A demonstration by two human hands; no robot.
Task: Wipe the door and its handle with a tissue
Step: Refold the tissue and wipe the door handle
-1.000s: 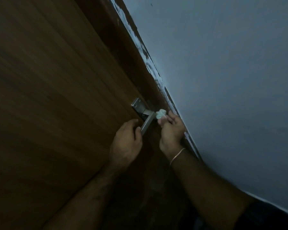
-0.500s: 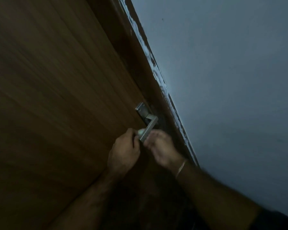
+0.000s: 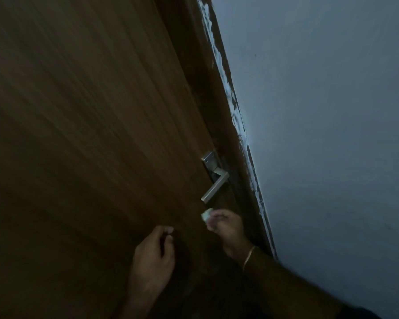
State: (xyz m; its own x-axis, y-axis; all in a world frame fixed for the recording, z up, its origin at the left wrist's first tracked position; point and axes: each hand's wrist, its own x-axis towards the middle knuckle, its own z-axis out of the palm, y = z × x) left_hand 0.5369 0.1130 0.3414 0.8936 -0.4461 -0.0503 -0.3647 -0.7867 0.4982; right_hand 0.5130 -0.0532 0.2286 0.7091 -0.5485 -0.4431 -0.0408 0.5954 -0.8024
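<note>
A dark brown wooden door fills the left of the view. Its silver lever handle sticks out near the door's right edge, with a square plate above it. My right hand is just below the lever's free end, pinching a small wad of white tissue; the tissue is apart from the handle. My left hand hangs lower and to the left, fingers loosely curled, holding nothing and off the handle.
The brown door frame runs down the door's right side, smeared with white paint along its edge. A plain grey-blue wall takes up the right half. The room is dim.
Both hands have dropped away from the handle. My left hand let go of the lever and moved down. My right hand pulled the tissue off the lever to below its end.
</note>
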